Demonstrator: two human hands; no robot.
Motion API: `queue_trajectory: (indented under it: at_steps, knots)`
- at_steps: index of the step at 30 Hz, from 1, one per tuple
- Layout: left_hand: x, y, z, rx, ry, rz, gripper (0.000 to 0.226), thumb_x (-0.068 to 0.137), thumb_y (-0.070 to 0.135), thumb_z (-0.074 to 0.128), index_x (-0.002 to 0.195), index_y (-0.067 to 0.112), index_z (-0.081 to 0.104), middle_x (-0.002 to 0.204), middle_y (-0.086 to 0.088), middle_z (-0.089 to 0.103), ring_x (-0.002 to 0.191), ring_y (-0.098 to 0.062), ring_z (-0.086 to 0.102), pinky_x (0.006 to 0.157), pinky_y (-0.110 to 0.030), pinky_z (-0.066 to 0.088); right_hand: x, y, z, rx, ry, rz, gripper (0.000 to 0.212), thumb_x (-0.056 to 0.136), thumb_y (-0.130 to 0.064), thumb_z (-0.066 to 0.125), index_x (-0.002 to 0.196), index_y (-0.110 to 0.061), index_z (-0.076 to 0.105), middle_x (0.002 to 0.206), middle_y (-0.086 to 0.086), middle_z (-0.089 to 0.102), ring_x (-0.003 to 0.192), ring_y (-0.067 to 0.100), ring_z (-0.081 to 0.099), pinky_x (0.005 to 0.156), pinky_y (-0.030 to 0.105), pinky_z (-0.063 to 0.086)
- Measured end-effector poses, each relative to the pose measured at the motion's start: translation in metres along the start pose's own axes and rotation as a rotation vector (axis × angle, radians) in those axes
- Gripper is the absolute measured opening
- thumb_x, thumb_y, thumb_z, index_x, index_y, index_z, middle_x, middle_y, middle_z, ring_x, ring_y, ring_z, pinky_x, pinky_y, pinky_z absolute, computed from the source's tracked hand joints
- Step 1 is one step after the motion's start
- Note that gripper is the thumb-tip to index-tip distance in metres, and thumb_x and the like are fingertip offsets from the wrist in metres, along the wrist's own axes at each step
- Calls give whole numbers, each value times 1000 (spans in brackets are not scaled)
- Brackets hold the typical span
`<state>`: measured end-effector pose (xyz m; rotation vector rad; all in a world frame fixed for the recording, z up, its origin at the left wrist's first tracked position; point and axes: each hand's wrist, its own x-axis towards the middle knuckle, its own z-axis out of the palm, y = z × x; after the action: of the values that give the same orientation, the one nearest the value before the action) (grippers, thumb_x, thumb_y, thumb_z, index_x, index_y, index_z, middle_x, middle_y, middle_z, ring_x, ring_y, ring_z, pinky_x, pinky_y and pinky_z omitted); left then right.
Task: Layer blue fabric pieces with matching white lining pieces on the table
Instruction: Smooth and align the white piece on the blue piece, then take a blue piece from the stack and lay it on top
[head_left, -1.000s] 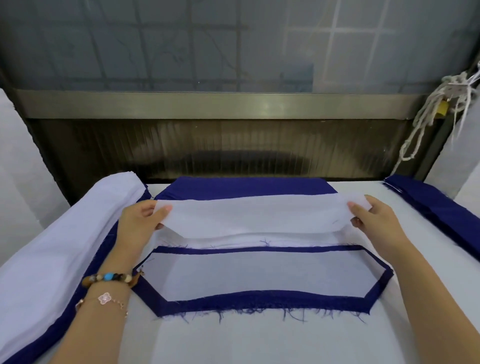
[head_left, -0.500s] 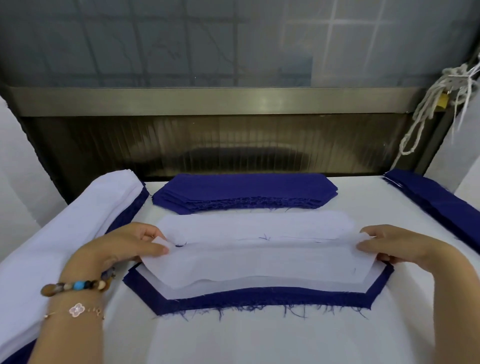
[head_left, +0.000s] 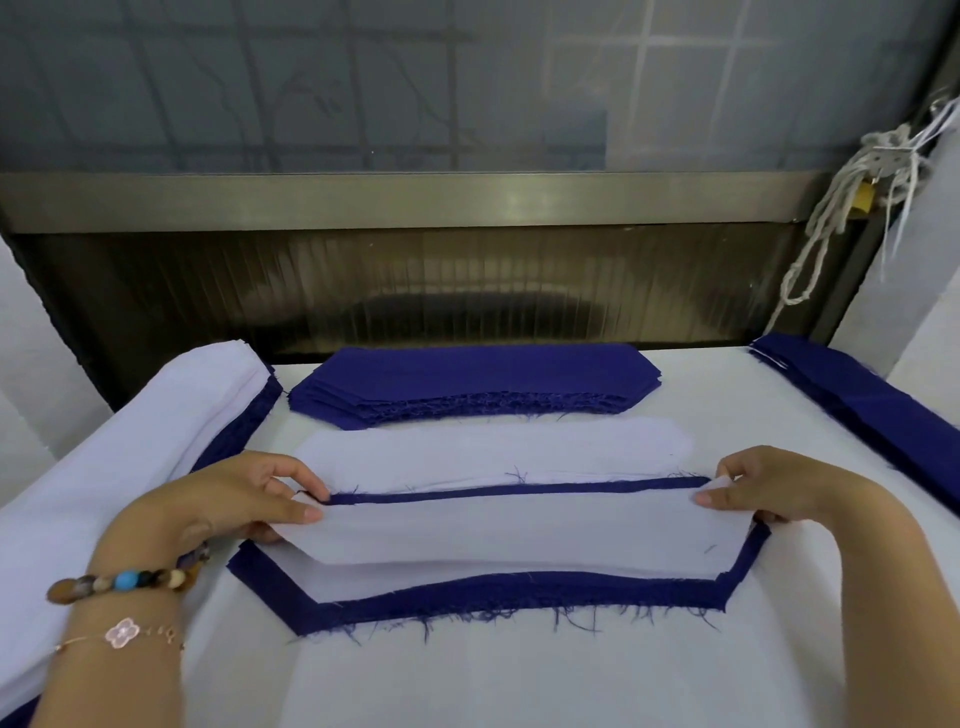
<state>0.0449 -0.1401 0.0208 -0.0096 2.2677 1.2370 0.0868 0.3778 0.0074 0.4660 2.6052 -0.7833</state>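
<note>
**A:** What is lying nearest to the person on the desk (head_left: 519, 680)?

**B:** A blue fabric piece (head_left: 519, 597) is lying flat, with its frayed edge facing the person. Its long axis is running left to right across the desk, and its ends are slanting away at the corners.

**A:** And the lining?

**B:** One white lining layer (head_left: 363, 577) is already sitting inside the blue border. A second white lining piece (head_left: 519, 530) is stretching over it along the same left-to-right line. I cannot tell whether it is resting flat along its whole length.

**A:** What are the hands doing?

**B:** The left hand (head_left: 234, 499) is pinching the piece's left end between thumb and fingers. The right hand (head_left: 779, 488) is pinching the right end the same way. Both are gripping only that white piece. A beaded bracelet (head_left: 124, 579) and a thin chain with a flower charm (head_left: 122, 633) are circling the left wrist.

**A:** And beyond the hands?

**B:** A stack of white lining pieces (head_left: 493, 447) is lying just behind, also running left to right. Behind that, a stack of blue pieces (head_left: 467, 384) is sitting near the desk's far edge with the same heading.

**A:** And the sides?

**B:** Folded white cloth (head_left: 130, 441) is lying over blue cloth along the left edge. A blue strip (head_left: 857, 405) is running along the right edge. A knotted cord (head_left: 841, 208) is hanging at the far right.
</note>
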Motion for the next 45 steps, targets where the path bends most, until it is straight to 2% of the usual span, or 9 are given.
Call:
queue_trajectory:
  at_steps: [6,14,20,27,30,34,37,40,45]
  knots:
    - [-3,1,-1,120,34,3,32,71,20,84,100,19,72,67,-11,56,64,-19,52,65,-26,50,1,-1,0,-11,10,33,46,71,-59,72,92,-20,64,95,2,65,81,17,58,71,23,50]
    - [0,-2,0,183,175,30,18,75,26,81,91,22,73,70,-6,71,58,-11,62,63,-21,50,5,3,1,46,80,40,47,71,-57,73,87,-13,67,95,5,67,78,20,59,77,29,52]
    - [3,-2,1,214,186,41,12,82,16,75,93,16,71,65,-7,68,54,-11,56,61,-22,48,3,-1,3,26,100,60,43,73,-55,74,82,-14,65,86,5,65,67,17,53,62,24,43]
    - [3,1,5,230,226,38,10,83,15,74,91,21,72,76,-8,70,70,-17,63,71,-25,50,4,-5,3,36,162,67,45,75,-60,68,84,-16,64,88,1,61,75,15,53,65,24,41]
    - [9,2,9,238,536,205,12,86,10,68,87,22,69,79,-6,65,76,-17,60,67,-24,44,11,-9,6,-4,361,26,36,84,-56,60,83,-20,59,94,-1,58,84,16,52,77,31,39]
    - [21,15,25,139,853,443,16,88,5,62,94,19,64,82,-2,57,73,-13,53,64,-21,41,19,-27,15,93,610,-181,16,94,-33,57,86,-19,58,98,5,65,82,17,56,74,29,43]
    - [39,26,36,318,859,486,27,87,6,64,110,19,62,103,0,59,93,-16,55,83,-29,48,24,-49,22,18,642,-289,4,94,-20,57,98,-21,58,105,3,61,84,13,54,71,20,41]
    - [61,44,42,529,795,518,39,90,11,61,128,17,57,129,-1,54,118,-19,50,100,-34,44,30,-79,29,-105,656,-449,25,93,-16,60,117,-22,57,121,1,55,106,15,52,90,23,43]
    - [101,90,61,639,746,562,43,97,17,52,139,16,49,145,-1,46,132,-20,41,108,-36,36,48,-141,35,-201,553,-657,44,97,-15,52,140,-21,45,143,-1,45,131,18,41,108,30,36]
